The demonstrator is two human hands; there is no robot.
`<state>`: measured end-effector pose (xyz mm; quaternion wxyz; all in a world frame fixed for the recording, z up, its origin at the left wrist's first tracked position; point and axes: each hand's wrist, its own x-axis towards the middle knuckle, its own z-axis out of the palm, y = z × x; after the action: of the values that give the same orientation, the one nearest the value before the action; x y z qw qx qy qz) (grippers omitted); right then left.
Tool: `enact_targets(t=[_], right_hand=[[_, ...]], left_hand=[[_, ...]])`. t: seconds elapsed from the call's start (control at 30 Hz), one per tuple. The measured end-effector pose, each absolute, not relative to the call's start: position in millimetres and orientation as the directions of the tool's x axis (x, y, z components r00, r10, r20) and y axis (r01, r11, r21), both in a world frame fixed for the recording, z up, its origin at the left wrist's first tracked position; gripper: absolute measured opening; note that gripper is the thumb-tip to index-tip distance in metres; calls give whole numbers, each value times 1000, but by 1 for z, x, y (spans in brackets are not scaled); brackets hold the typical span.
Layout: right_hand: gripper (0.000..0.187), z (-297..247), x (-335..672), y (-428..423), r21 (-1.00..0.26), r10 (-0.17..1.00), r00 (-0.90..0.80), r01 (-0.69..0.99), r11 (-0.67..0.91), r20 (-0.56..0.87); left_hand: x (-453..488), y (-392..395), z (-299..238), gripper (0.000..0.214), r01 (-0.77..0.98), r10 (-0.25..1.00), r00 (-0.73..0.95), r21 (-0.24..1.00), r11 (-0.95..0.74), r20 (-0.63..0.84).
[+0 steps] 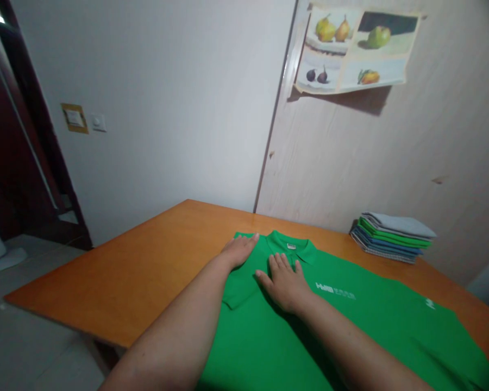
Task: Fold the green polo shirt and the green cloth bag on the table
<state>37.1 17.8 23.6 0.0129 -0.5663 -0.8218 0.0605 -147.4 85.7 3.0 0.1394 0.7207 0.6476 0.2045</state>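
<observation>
1. Pale walls (167, 119) rise behind an orange-brown tabletop (158, 260), and on it, from my remote seat, I see a green short-sleeved polo shirt (383, 317) spread face up, collar (307, 252) toward the wall, its lower part running out of view.
2. I judge the shirt light, soft and limp: nothing fragile, but apt to wrinkle or drag if pushed from one spot.
3. For a hold, I favour the shoulder seam or the hem of the near sleeve (240, 293); the collar looks stiffer and would make a firm grip too.
4. My left hand (240, 251) rests palm down at the shoulder's outer edge, fingers close together; I cannot tell whether it pinches any cloth.
5. My right hand (285, 282) lies over the chest below the collar, palm down, fingers slightly apart and thumb out, left of the white chest print (334, 290).
6. Room for sweeping runs leftward over the wood to the table's corner.
7. On the right I would move with more care: the shirt spreads near that edge, and a folded clothes stack (393, 239) sits just beyond it, by the wall.
</observation>
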Motion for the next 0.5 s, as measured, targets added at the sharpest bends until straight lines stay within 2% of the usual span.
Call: enact_targets(t=[0.17, 0.5], right_hand=[[89, 26, -3, -15, -258, 846, -533, 820, 510, -23], [83, 11, 8, -38, -292, 810, -586, 773, 563, 11]], left_hand=[[-148, 87, 4, 86, 874, 990, 91, 468, -132, 110], [-147, 84, -3, 75, 927, 979, 155, 324, -190, 131]])
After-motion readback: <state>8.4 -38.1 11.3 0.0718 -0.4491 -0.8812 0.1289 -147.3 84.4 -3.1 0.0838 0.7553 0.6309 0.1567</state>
